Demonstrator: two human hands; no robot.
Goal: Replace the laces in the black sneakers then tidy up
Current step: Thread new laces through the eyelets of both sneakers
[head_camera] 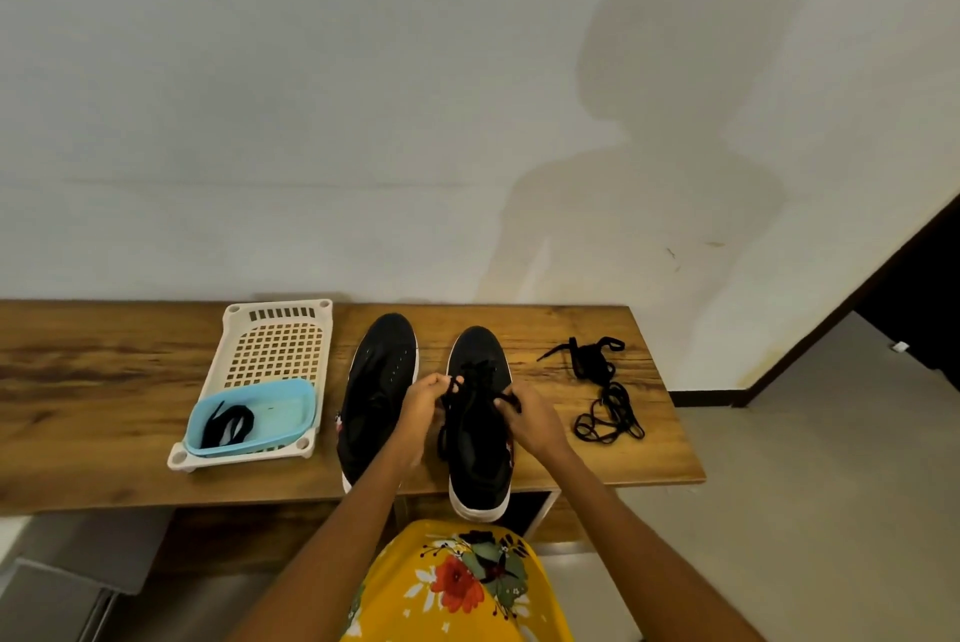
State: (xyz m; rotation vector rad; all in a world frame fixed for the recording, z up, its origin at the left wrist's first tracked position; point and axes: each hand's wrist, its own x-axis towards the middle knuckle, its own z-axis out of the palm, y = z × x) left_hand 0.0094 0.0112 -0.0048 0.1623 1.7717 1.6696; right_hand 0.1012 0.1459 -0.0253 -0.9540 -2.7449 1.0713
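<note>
Two black sneakers with white soles stand side by side on the wooden table, toes toward the wall. The left sneaker (379, 392) shows no lace. Over the right sneaker (478, 465) my left hand (423, 410) and my right hand (527, 415) each pinch a strand of the black lace (475, 374) threaded across its eyelets. A loose pile of black laces (602, 392) lies on the table to the right of the shoes. Another black lace (228, 426) lies coiled in a light blue tub (291, 413).
The blue tub sits at the near end of a white perforated tray (275, 345) left of the shoes. The table (93, 381) backs onto a pale wall; its right edge ends just past the lace pile, with grey floor beyond. The right sneaker's heel overhangs the front edge.
</note>
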